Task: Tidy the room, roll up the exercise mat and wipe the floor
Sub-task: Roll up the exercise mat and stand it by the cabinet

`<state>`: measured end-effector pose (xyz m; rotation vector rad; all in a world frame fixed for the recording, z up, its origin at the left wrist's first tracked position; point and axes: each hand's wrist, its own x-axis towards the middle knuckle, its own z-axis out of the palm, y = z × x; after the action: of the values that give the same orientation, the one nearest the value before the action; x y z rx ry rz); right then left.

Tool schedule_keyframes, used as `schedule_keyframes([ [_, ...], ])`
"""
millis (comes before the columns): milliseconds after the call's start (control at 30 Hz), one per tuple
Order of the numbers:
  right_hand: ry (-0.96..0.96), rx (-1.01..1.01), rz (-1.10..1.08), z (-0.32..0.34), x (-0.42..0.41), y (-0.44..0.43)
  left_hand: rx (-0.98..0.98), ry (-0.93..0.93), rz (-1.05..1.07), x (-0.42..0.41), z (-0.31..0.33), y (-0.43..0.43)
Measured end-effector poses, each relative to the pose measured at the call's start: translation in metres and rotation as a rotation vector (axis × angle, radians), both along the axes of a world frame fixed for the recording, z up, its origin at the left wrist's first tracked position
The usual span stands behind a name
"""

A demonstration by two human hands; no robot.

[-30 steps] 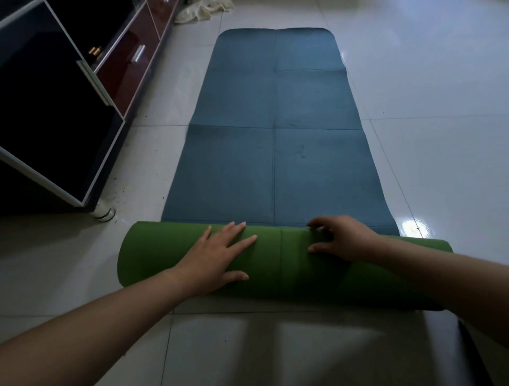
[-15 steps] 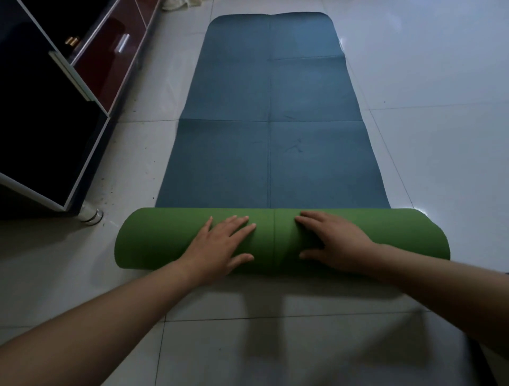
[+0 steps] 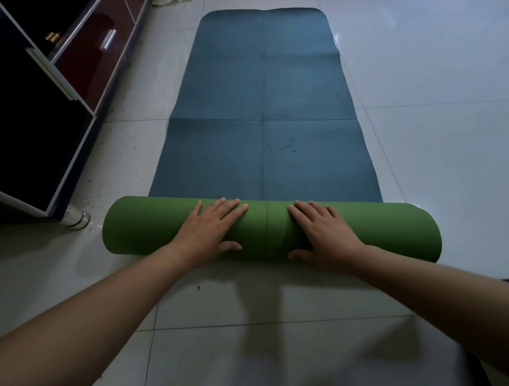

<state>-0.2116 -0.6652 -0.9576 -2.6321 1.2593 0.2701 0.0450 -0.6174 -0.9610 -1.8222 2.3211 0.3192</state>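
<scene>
The exercise mat lies lengthwise on the pale tiled floor, blue side up (image 3: pixel 264 110). Its near end is wound into a thick green roll (image 3: pixel 143 228) lying crosswise in front of me. My left hand (image 3: pixel 212 231) presses flat on the roll just left of its centre seam, fingers straight and spread. My right hand (image 3: pixel 325 234) lies flat on the roll just right of the seam, thumb low on the near side. Neither hand curls round the roll.
A dark cabinet (image 3: pixel 41 110) with a red drawer and metal handle (image 3: pixel 107 40) stands along the left; its round foot (image 3: pixel 75 217) sits close to the roll's left end. A pale cloth (image 3: pixel 170 2) lies beyond the mat's far left corner. Dirt specks dot the tiles near the cabinet.
The roll has moved forward along the mat and straightened. My right hand, earlier curled at the roll's far edge, now lies flat on top; my left hand stays flat.
</scene>
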Motion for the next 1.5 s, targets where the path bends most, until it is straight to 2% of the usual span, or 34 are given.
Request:
schedule_keyframes([
  [167, -0.018, 0.000, 0.016, -0.004, -0.001, 0.000, -0.008, 0.002, 0.058, 0.004, -0.001, 0.002],
  [300, 0.054, 0.007, 0.071, -0.004, -0.005, -0.005, -0.007, -0.008, 0.041, 0.005, -0.006, 0.002],
  [533, -0.046, 0.030, 0.014, 0.003, -0.004, -0.010, -0.054, 0.065, -0.012, 0.024, -0.007, 0.000],
  [667, -0.058, 0.034, 0.010, 0.005, -0.004, -0.007, -0.136, 0.114, -0.047, 0.023, -0.004, 0.001],
  [800, -0.051, 0.025, 0.012, 0.012, -0.003, -0.003, -0.118, 0.142, -0.037, 0.024, 0.002, 0.006],
  [1133, -0.072, 0.064, 0.026, 0.035, -0.006, 0.027, -0.005, 0.185, -0.053, 0.020, 0.026, 0.037],
  [1367, -0.058, 0.251, 0.058, 0.046, -0.027, 0.072, 0.241, 0.191, -0.062, 0.004, 0.041, 0.084],
  [1500, -0.074, 0.362, 0.029, 0.046, -0.028, 0.060, 0.300, 0.234, -0.023, 0.001, 0.047, 0.075],
])
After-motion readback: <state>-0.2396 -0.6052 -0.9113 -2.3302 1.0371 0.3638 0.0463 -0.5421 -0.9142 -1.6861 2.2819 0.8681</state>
